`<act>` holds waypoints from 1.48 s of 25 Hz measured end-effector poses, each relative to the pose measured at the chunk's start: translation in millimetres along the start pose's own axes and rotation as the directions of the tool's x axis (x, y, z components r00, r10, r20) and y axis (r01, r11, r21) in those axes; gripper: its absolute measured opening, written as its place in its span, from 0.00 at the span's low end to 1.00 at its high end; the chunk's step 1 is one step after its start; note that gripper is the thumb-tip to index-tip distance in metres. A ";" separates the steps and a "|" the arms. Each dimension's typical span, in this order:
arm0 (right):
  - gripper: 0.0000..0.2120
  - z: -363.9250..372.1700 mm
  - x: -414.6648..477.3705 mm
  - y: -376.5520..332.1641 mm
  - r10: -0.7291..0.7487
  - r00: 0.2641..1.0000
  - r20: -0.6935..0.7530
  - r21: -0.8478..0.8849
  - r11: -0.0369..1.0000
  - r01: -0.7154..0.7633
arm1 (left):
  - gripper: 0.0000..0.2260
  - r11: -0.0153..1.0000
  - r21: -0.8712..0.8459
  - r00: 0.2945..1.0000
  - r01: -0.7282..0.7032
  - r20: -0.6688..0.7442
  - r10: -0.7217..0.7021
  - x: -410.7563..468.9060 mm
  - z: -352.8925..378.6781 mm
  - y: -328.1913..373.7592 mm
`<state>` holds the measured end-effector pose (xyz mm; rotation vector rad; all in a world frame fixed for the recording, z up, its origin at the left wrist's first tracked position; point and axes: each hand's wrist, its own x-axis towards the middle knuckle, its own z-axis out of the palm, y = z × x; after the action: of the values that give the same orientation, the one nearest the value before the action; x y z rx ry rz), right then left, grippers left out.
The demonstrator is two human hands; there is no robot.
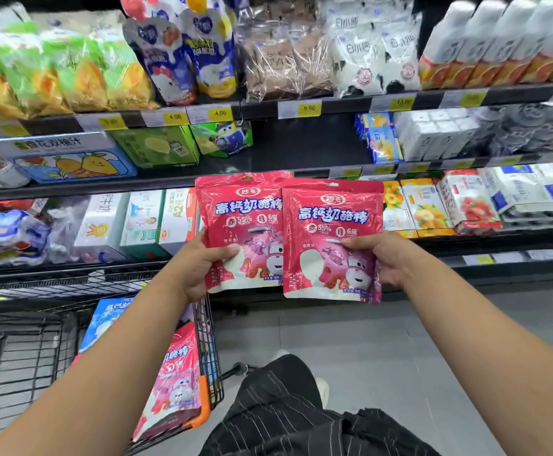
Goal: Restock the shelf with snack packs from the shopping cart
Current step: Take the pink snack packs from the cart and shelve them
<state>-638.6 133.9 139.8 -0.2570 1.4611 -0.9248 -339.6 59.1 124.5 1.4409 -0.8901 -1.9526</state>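
Two red snack packs were held up in front of the shelving, one per hand. Left hand (202, 266) pinched the left pack (242, 225) at its lower left edge, thumb on the front, fingers behind. Right hand (385, 258) pinched the right pack (332, 240) at its right edge the same way. Right pack overlapped the left pack's right edge, lying in front of it. Both hung upright, covering cartons on a lower row. Just above them, a dark gap (304, 143) lay open on the shelf (137, 186), between a green box (156, 146) and a blue stack (380, 139). Cart (210, 353) stood at lower left, under the left forearm. Inside it, one more red pack (176, 383) leaned against the right wall and one blue pack (107, 320) lay behind. Bare floor (400, 340) lay right of the cart, beneath the right arm.
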 end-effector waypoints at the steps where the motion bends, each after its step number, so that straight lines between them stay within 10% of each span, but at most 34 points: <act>1: 0.24 -0.9 3.6 -3.1 0.002 1.000 0.004 0.001 1.000 -0.002 | 0.19 1.000 0.004 1.000 0.003 -0.001 -0.003 4.3 0.4 2.5; 29: 0.28 31.3 187.4 -91.9 0.151 0.988 0.032 -0.150 0.978 -0.144 | 0.18 0.984 -0.151 0.985 0.098 -0.126 -0.118 152.2 -19.3 45.0; 37: 0.13 13.8 255.6 -105.3 0.174 0.981 0.083 -0.234 0.961 -0.151 | 0.12 0.984 -0.169 0.960 0.051 -0.262 -0.095 190.3 1.4 21.5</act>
<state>-704.2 -109.2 25.0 -0.3421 1.4685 -0.6036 -392.3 -97.6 27.9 1.6133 -0.5511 -1.7786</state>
